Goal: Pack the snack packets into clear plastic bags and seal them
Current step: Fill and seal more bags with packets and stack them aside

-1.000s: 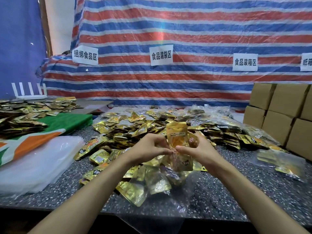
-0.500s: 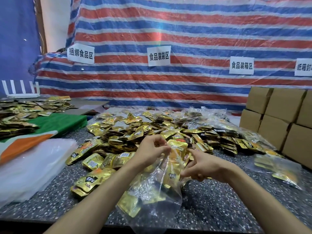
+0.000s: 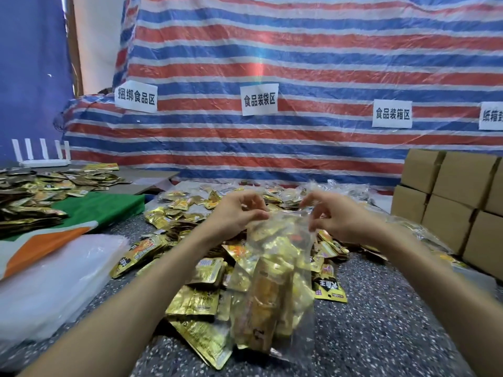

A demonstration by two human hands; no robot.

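Now you've got the clear plastic bag (image 3: 275, 281) lifted and hanging upright over the near edge of the packet pile (image 3: 190, 300), its bottom low above the front of the pile. Your left hand (image 3: 236, 216) pinches the bag's top rim at one corner, thumb against curled fingers. Your right hand (image 3: 334, 216) pinches the other corner the same way, so the mouth is stretched between them. The gold snack packets (image 3: 269, 308) sit crowded inside, filling the lower part, some on end.

That's a change. A second ago you held a single packet upright between both hands at the bag's mouth; half a second ago it was sliding in, with the right hand behind it and the bag sagging lower. That packet is inside now, both hands have moved to the rim, and the whole bag rides higher.

The pile itself spreads over the speckled table (image 3: 381, 322). Right of the pile stand stacked cardboard boxes (image 3: 449, 202). Left of the pile lies a stack of empty bags (image 3: 54, 281), with a green and orange cloth (image 3: 95, 210) just beyond them. Behind the pile hangs the striped tarp (image 3: 299, 63).
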